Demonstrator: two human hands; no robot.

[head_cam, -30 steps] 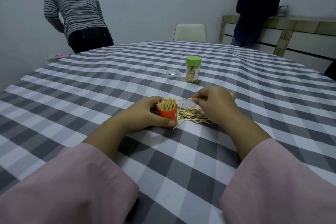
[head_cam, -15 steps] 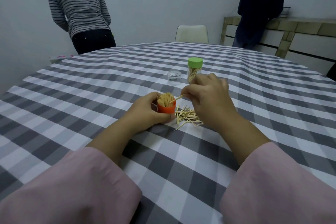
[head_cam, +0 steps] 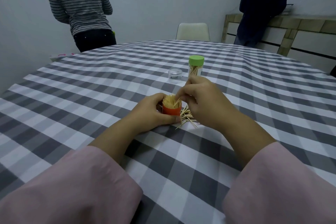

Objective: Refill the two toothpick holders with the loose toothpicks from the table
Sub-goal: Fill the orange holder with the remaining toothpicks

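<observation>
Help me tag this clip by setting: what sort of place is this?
Probably a plain dining or common room, not a workshop. A large table under a grey checked cloth, a white chair at its far side, a tiled counter by the bare wall, and two people standing with backs turned.

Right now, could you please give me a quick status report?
Left hand grips orange holder. Right hand feeding toothpicks in. Loose pile remains. Nothing blocking.

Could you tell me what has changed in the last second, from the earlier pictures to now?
The right hand lifted off the loose toothpicks with a pinched toothpick, swung left and is now poking it into the orange holder. The left hand still grips that holder. The green-lidded holder and clear cap stayed put.
</observation>
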